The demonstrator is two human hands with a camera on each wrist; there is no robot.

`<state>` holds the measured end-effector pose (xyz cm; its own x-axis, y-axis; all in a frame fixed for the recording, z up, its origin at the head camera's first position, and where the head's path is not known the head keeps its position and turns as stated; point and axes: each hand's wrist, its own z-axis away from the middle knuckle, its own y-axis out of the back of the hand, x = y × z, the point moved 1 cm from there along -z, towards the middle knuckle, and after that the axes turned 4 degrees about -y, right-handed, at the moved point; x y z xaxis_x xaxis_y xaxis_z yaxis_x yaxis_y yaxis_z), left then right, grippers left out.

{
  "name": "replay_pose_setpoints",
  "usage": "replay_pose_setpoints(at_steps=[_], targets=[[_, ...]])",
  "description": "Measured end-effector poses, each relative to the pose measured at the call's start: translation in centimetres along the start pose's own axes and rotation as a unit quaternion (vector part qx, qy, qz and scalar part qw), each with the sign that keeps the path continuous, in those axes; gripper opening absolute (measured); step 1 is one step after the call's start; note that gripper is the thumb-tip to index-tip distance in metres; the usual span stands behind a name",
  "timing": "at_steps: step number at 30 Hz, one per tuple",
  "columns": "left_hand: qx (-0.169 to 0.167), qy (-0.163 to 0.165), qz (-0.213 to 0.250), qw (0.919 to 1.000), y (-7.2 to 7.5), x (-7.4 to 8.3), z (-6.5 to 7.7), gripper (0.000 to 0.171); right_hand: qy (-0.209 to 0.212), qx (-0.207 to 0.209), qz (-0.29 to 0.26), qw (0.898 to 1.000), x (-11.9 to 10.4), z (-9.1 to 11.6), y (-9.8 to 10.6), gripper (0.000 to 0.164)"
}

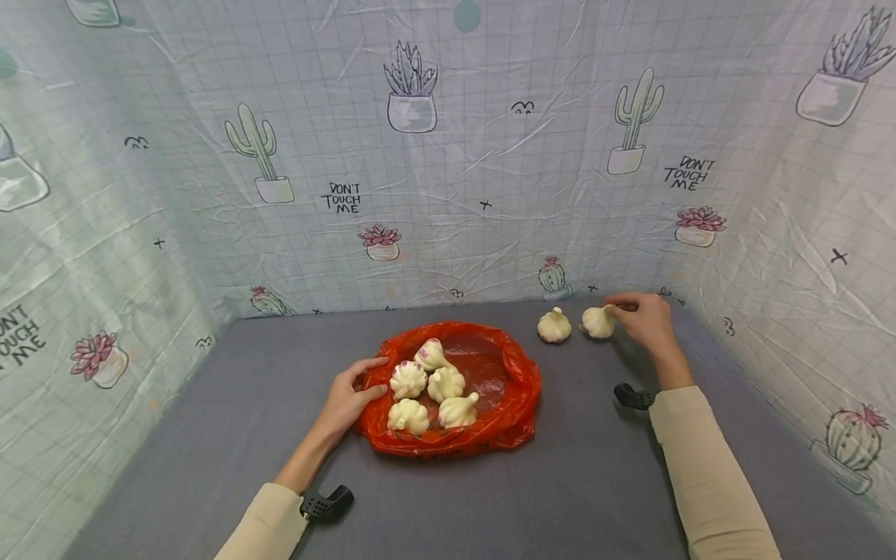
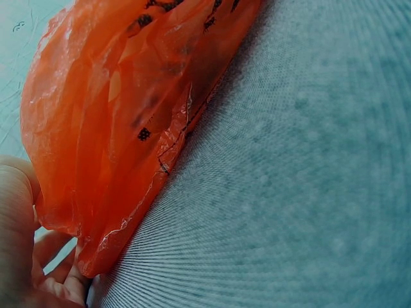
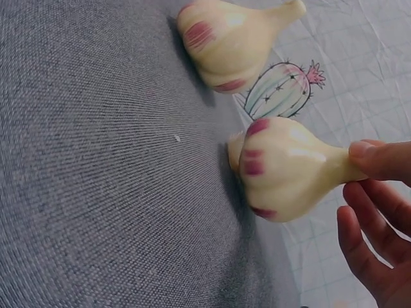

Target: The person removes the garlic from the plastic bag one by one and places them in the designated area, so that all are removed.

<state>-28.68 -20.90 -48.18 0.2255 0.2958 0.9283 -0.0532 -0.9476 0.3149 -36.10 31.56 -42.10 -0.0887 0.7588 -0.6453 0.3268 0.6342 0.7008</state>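
Observation:
My right hand (image 1: 642,317) pinches a garlic bulb (image 3: 289,170) by its stem, between thumb and fingertips, at the back right of the table. A second garlic bulb (image 1: 554,326) stands just left of it. Near the middle lies a red plastic bag (image 1: 504,373), its mouth rolled wide, with several cream garlic bulbs with purple marks (image 1: 446,383) inside, mostly toward its left side. My left hand (image 1: 352,393) grips the bag's left rim, thumb over the edge. The left wrist view shows the bag's crinkled outer side with black print, fingers partly behind it.
The grey cloth-covered table (image 1: 266,404) runs back to a hanging curtain (image 1: 448,179) printed with cacti, which also rises along both sides. Each wrist wears a black camera strap (image 1: 327,503).

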Motion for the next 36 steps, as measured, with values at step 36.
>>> replay_pose_setpoints(at_steps=[36], targets=[[0.007,-0.006,-0.015,0.9998,-0.03,-0.03,-0.02,0.049,-0.005,-0.062,0.010,0.998,-0.19,0.04,0.50,0.032]])
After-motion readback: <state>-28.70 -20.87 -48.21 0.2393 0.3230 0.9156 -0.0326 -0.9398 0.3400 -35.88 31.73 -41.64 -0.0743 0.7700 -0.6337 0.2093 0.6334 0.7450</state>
